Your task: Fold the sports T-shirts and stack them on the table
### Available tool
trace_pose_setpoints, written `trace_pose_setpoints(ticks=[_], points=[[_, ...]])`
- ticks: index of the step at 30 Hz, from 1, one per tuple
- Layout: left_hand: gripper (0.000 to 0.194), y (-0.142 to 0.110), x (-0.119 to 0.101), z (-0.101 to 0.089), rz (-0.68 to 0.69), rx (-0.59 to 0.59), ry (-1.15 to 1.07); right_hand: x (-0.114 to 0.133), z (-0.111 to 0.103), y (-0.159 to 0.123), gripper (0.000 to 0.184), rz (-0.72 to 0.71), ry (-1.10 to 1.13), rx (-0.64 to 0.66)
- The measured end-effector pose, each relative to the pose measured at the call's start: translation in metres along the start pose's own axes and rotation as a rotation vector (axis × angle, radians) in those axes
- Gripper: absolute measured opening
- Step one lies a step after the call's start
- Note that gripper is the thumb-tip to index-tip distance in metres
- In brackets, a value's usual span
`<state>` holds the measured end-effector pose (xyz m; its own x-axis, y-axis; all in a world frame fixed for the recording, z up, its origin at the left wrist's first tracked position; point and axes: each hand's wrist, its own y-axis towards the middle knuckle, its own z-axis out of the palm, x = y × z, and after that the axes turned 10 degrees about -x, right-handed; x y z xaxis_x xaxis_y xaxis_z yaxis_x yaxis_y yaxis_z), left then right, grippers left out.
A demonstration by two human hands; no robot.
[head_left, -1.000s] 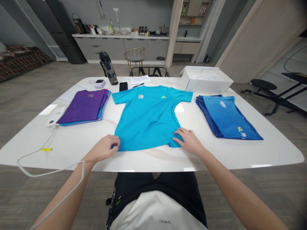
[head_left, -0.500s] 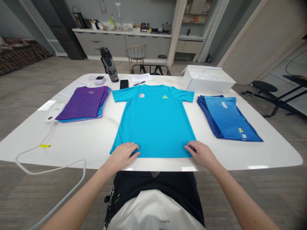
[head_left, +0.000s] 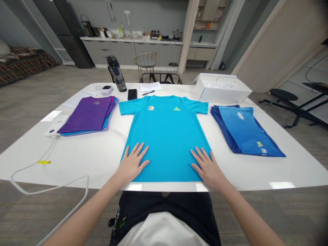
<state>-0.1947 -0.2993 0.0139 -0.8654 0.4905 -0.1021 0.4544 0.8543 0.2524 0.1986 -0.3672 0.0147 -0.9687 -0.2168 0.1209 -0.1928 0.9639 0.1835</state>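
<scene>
left hand (head_left: 130, 164) and right hand (head_left: 207, 169) lie spread on the shirt (head_left: 166, 140), which is flat on the surface (head_left: 94, 155) beneath them. to smooth it well, both should press lightly and draw evenly outward, keeping the hem (head_left: 166, 180) between them straight.

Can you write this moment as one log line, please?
turquoise T-shirt: laid flat | left hand: open on it | right hand: open on it | purple-topped pile: left | blue pile: right
</scene>
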Motion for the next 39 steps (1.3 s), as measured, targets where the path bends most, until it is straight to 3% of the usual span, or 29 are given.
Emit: trace_pose_setpoints(ticks=[3, 6, 12, 15, 18, 23, 27, 31, 35, 39], points=[[0.067, -0.014, -0.009, -0.001, -0.022, 0.025, 0.019, 0.003, 0.003, -0.013, 0.065, 0.022, -0.038, 0.01], [0.066, -0.001, -0.016, -0.006, -0.042, 0.015, 0.02, 0.006, 0.0, 0.002, 0.064, 0.042, -0.036, 0.004], [0.067, 0.112, -0.008, 0.005, -0.145, -0.007, 0.006, 0.007, 0.007, 0.118, 0.068, 0.039, 0.017, -0.009], [0.069, 0.147, 0.008, 0.023, -0.218, 0.031, 0.019, 0.001, 0.019, 0.157, 0.07, 0.112, -0.009, 0.02], [0.069, 0.145, 0.019, 0.038, -0.231, 0.043, 0.028, -0.002, 0.027, 0.157, 0.075, 0.148, -0.037, 0.026], [0.069, 0.117, 0.017, 0.04, -0.193, 0.0, 0.053, 0.0, 0.028, 0.123, 0.077, 0.142, -0.03, 0.014], [0.072, 0.131, 0.013, 0.036, -0.194, 0.018, 0.026, 0.004, 0.025, 0.132, 0.076, 0.16, -0.011, 0.051], [0.073, 0.181, 0.006, 0.04, -0.203, -0.006, -0.03, 0.015, 0.025, 0.188, 0.074, 0.132, 0.027, 0.002], [0.073, 0.238, -0.001, 0.051, -0.264, -0.002, -0.076, 0.03, 0.033, 0.254, 0.073, 0.196, 0.055, 0.019], [0.072, 0.274, 0.01, 0.064, -0.306, 0.019, -0.082, 0.023, 0.044, 0.294, 0.074, 0.243, 0.062, 0.069]])
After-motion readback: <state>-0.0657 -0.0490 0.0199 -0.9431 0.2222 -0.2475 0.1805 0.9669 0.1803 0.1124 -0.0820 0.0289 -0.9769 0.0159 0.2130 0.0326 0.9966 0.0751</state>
